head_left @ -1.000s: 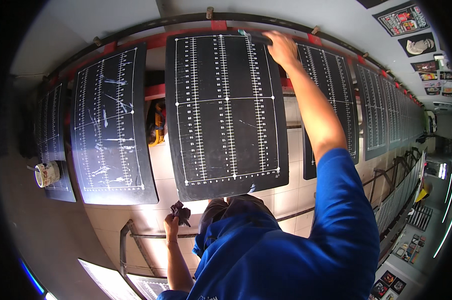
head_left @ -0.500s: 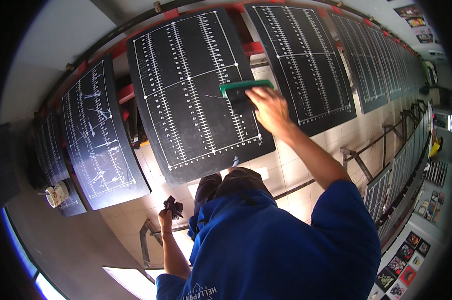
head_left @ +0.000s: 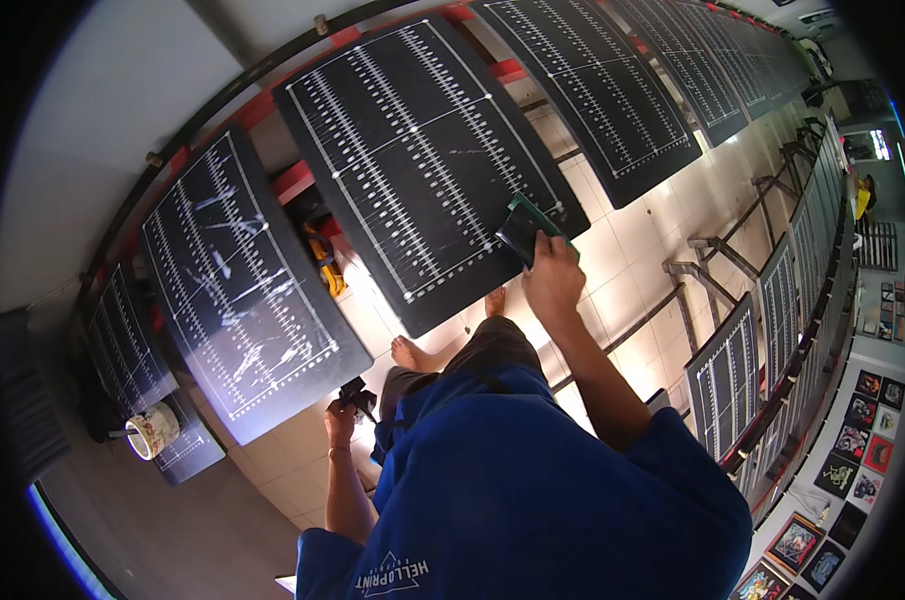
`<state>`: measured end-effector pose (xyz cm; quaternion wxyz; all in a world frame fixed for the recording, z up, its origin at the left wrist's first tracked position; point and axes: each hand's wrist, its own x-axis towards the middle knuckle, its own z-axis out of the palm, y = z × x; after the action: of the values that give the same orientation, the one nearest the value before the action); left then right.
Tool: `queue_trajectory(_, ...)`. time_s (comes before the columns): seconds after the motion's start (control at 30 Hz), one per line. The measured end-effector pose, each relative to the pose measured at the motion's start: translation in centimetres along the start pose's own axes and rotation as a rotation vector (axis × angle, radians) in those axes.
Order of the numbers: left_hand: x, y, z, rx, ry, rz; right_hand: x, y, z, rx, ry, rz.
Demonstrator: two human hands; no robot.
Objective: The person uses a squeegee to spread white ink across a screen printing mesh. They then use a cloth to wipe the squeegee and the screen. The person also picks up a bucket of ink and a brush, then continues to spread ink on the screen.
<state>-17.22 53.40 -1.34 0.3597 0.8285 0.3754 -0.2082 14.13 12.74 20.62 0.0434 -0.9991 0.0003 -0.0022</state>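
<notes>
My right hand (head_left: 556,282) grips a squeegee (head_left: 521,236) with a dark body and a green edge. The squeegee is at the near right corner of a black printing pallet (head_left: 373,160) marked with white ruler lines and a white border. Whether its edge touches the surface I cannot tell. My left hand (head_left: 340,428) is closed around a crumpled black cloth (head_left: 356,397), low beside my leg. That cloth is close to the near right corner of the left pallet (head_left: 198,285), which has white smears across its markings.
A stained white bucket (head_left: 154,432) stands on a small pallet at far left. More ruled pallets (head_left: 598,90) continue to the right along a red and black frame. A yellow object (head_left: 326,262) shows between pallets. Behind me on the right are metal supports (head_left: 718,250) and another pallet row.
The squeegee in my right hand has come nearer, from the pallet's right middle to its near right corner. My left hand still holds the cloth. The whole view has shifted.
</notes>
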Motion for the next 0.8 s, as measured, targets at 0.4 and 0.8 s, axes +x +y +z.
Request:
queue_trajectory(0.4, -3.8, -5.1, -7.8, -0.087, 0.031, 0.087, -9.5, -17.6, -2.9, 0.284, -0.218, -0.105)
queue_trajectory(0.8, -14.0, 6.6, -19.8, -0.344, 0.152, 0.274, -2.3, -9.6, -5.6, 0.804, -0.157, -0.034)
